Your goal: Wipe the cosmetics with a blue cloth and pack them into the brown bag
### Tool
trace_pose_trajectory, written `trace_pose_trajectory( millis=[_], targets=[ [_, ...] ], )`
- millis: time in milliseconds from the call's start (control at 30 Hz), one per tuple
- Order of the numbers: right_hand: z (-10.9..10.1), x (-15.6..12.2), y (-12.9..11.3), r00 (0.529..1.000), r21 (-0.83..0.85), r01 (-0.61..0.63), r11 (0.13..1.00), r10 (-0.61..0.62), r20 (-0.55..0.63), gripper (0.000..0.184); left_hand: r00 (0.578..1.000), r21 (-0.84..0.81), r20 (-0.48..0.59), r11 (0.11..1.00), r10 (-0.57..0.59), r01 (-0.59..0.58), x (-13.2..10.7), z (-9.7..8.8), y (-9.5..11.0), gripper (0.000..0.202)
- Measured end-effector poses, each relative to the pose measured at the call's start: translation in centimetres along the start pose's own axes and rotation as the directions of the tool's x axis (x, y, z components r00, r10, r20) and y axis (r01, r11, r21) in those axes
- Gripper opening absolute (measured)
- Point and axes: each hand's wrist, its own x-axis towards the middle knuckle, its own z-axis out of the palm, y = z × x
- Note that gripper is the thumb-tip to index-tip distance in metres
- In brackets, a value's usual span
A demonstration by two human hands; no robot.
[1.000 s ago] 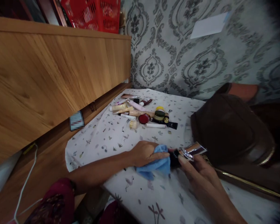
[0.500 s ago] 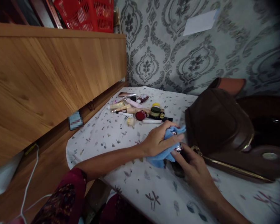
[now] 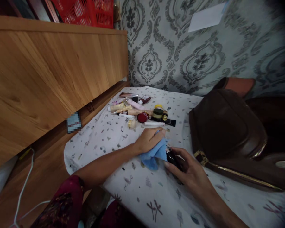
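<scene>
Black container (image 3: 173,160) is sitting in the right hand (image 3: 189,169), over the printed cover (image 3: 135,198) and left of the brown bag (image 3: 225,126). The right forearm is reaching in from the lower right; thumb and fingers are clamping the container from opposite sides. The left arm is extending across the cover, its hand (image 3: 148,140) turning its back upward and gripping a blue cloth (image 3: 154,156). The container is lying aslant, showing a glossy dark body and a silver band beside the cloth, which is hiding its far end.
</scene>
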Motion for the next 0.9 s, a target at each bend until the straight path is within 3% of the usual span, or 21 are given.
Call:
trace_pose_trajectory(
  millis=[133,300,433,533,667,900],
  targets=[
    [-0.5,-0.2,-1.3,0.989,0.098,-0.134,0.986,0.127,0.074,0.057,0.998,-0.12,0.004,0.99,-0.068,0.068,0.4,-0.4,-0.2,0.055],
    [-0.6,-0.4,-2.2,0.951,0.315,-0.303,0.899,0.266,0.156,0.062,0.993,-0.285,-0.016,0.953,-0.115,0.105,0.2,-0.1,0.4,0.06],
    [-0.4,-0.2,-2.1,0.935,0.405,-0.355,0.843,0.329,0.136,0.071,0.989,-0.396,0.063,0.907,-0.131,0.145,-0.2,0.4,1.0,0.058],
    [-0.2,-0.2,-1.9,0.921,0.454,-0.388,0.802,0.352,0.166,0.069,0.988,-0.397,0.034,0.906,-0.147,0.149,-0.3,0.6,1.0,0.054],
    [0.2,-0.4,-1.9,0.923,0.455,-0.385,0.803,0.327,0.203,0.064,0.986,-0.376,-0.022,0.915,-0.168,0.147,-0.3,0.7,0.6,0.055],
    [0.5,-0.4,-1.5,0.977,0.368,-0.212,0.905,0.191,0.093,0.049,0.954,-0.418,-0.166,0.894,-0.25,0.162,-0.2,1.1,0.2,0.054]
  ],
)
